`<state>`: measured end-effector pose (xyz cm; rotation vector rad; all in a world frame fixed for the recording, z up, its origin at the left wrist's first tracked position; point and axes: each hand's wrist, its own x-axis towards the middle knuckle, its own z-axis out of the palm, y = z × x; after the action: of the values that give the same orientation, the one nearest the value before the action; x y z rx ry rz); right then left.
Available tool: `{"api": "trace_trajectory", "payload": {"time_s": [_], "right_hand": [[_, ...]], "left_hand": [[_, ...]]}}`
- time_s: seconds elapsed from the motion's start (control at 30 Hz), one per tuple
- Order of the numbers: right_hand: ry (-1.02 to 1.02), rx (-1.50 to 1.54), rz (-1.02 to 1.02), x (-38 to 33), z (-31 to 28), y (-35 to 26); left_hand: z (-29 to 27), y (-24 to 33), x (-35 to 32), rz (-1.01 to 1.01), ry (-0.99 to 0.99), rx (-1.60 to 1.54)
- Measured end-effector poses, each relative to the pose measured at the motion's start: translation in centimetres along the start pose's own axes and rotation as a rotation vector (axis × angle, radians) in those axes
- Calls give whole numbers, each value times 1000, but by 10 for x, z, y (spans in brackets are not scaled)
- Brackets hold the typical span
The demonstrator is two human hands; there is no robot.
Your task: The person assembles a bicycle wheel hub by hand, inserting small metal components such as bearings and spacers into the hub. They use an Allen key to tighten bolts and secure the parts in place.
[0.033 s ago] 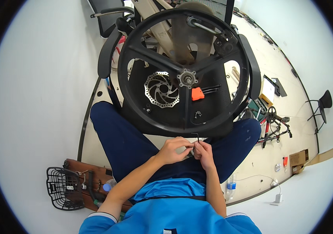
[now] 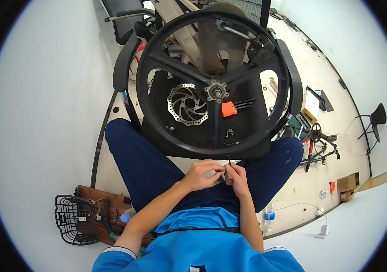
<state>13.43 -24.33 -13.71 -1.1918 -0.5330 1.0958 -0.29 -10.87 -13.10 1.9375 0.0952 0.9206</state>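
In my right hand [image 2: 237,178] is a black L-shaped hex key [image 2: 229,159], its bent end sticking up past the fingers. My left hand [image 2: 201,174] meets it over my lap, thumb and fingertips closed in a pinch; whatever they hold is too small to make out. Just beyond my hands, a black spoked bicycle wheel [image 2: 216,129] rests over a black chair seat [image 2: 175,138], its hub [image 2: 216,91] facing up. Through the spokes show a silver brake disc [image 2: 175,100], an orange holder [image 2: 229,109] with black hex keys, and several small bolts [image 2: 230,133].
Armrests [image 2: 122,68] flank the wheel, and a pale bicycle frame [image 2: 186,41] lies behind it. A black basket [image 2: 73,222] is at lower left beside a brown board [image 2: 89,195]. Right, on the floor, are a red-and-black bicycle frame [image 2: 311,147], a bottle [image 2: 269,215] and a charger cable [image 2: 295,204].
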Motion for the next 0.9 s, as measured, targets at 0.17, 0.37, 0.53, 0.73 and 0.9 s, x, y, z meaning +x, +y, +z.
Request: {"api": "trace_trajectory", "payload": {"time_s": [0.17, 0.37, 0.53, 0.73, 0.9], "right_hand": [[29, -71, -6, 2, -1, 2], [36, -92, 10, 5, -7, 8], [29, -127, -6, 6, -7, 9], [56, -129, -4, 4, 1, 5], [53, -140, -5, 4, 1, 6]], "left_hand": [[4, -4, 0, -39, 2, 9], [8, -8, -2, -58, 7, 27], [8, -8, -2, -61, 9, 29], [9, -9, -3, -82, 11, 16], [8, -9, -3, -94, 1, 12]]}}
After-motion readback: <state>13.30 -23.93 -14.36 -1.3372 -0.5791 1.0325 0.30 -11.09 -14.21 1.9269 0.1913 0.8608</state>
